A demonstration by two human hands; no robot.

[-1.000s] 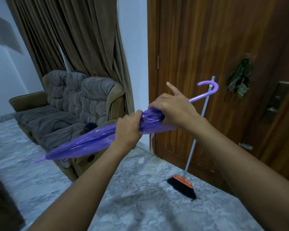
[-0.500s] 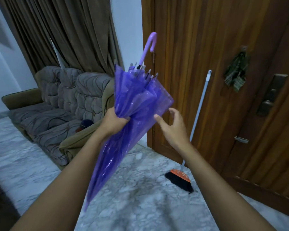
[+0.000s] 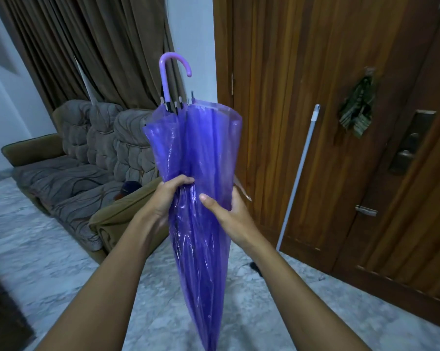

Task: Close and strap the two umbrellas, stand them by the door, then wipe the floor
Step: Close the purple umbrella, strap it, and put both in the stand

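The purple umbrella (image 3: pixel 201 173) stands upright in mid-air before the wooden door (image 3: pixel 302 122), hooked handle up, tip down; its glossy see-through canopy flares loose on top; the left hand (image 3: pixel 172 198) clenches the folds; the right hand (image 3: pixel 226 211) grips alongside.

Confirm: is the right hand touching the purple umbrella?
Touching. The head view shows the right hand wrapped round the purple umbrella at mid-canopy, its thumb pressed on the front folds.

Left grip (image 3: pixel 170 198) and right grip (image 3: pixel 230 214), side by side, both clasp the umbrella (image 3: pixel 201 148).
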